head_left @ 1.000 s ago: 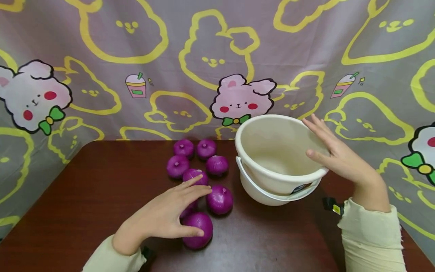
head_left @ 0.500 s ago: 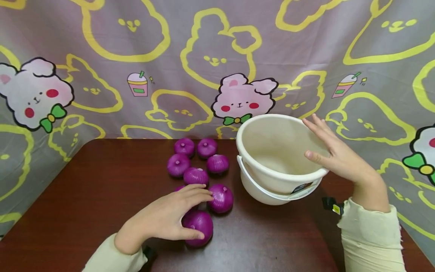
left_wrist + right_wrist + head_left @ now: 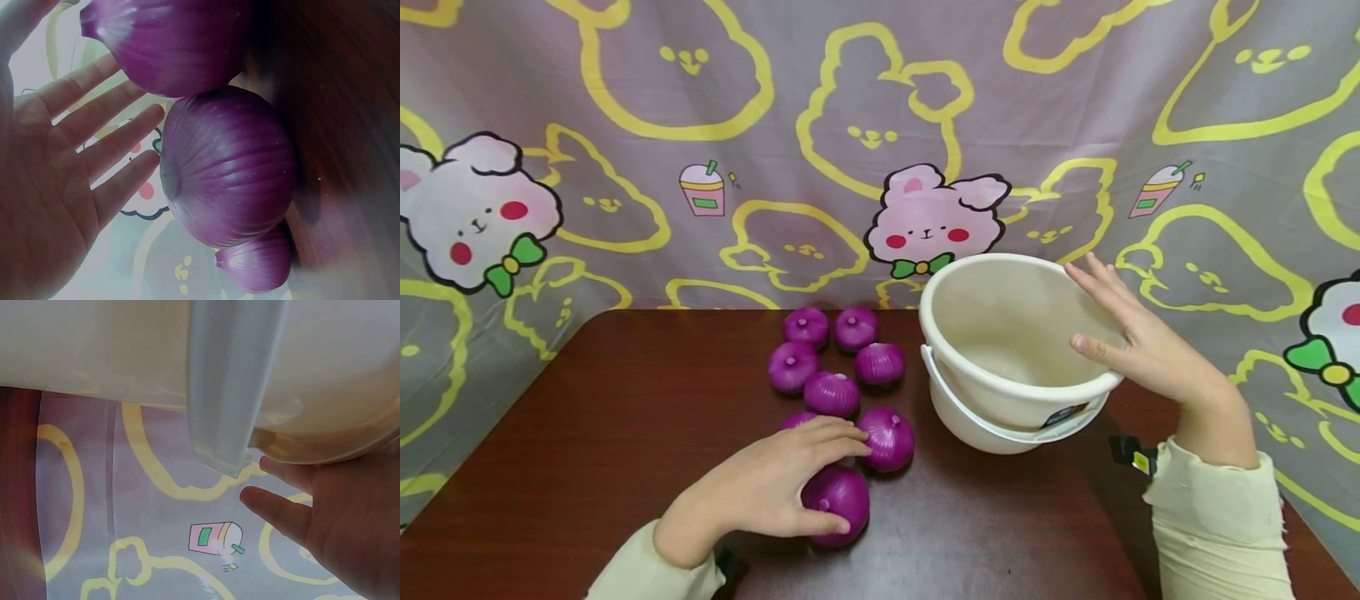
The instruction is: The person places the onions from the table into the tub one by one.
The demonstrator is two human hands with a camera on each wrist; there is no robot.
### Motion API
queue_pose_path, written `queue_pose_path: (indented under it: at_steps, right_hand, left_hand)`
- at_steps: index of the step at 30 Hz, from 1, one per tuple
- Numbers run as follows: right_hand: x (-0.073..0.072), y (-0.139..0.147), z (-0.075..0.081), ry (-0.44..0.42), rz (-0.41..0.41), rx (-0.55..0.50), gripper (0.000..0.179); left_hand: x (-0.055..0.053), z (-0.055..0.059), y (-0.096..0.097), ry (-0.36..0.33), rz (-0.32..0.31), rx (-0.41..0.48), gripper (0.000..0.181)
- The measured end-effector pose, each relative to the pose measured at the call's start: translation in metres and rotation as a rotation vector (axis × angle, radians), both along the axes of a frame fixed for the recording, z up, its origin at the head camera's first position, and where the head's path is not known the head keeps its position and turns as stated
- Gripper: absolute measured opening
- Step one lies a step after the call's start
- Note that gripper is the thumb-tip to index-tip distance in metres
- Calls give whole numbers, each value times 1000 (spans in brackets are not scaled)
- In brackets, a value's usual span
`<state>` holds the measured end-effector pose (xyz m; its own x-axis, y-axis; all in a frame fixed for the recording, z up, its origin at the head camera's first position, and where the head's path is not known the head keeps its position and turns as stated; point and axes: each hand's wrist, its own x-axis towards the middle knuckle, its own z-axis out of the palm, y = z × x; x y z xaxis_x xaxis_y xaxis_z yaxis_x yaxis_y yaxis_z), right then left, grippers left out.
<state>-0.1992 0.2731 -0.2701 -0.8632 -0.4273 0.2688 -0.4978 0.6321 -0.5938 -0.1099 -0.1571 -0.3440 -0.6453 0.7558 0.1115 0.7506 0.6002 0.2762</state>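
Purple onions lie in a loose cluster on the dark wooden table (image 3: 647, 392). My left hand (image 3: 767, 483) hovers beside the nearest onion (image 3: 847, 504), its thumb along the near side and its fingers extended toward another onion (image 3: 889, 442). In the left wrist view the palm faces a large onion (image 3: 232, 167), and the fingers look loosely spread, not wrapped round it. To the right, my right hand (image 3: 1157, 354) holds the rim of a cream bucket (image 3: 955, 375), thumb inside and fingers outside. The bucket leans toward me, its inside visible and its handle (image 3: 977, 429) hanging down in front.
Several more onions, one of them at the far left of the cluster (image 3: 793, 367), sit toward the back of the table. A patterned cloth (image 3: 820, 100) hangs behind the table's far edge. A small black device (image 3: 1126, 448) shows by the right wrist.
My left hand has come slightly lower, its raised fingers dropping toward the onions and drawing closer together. My right hand and the bucket stay in place.
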Motion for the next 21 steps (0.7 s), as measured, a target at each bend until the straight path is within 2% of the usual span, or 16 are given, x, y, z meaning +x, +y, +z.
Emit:
queue_pose_path:
  at_steps: [4,11,21]
  right_hand:
    - [0,0,0,-1,2,-2,80]
    - [0,0,1,-6,4,-1,81]
    - [0,0,1,-11,4,3,80]
  left_hand:
    - [2,-1,0,17,-9,7,63]
    - [4,0,3,-33,13,-10,58]
    - [3,-7,3,-48,38,-53,59]
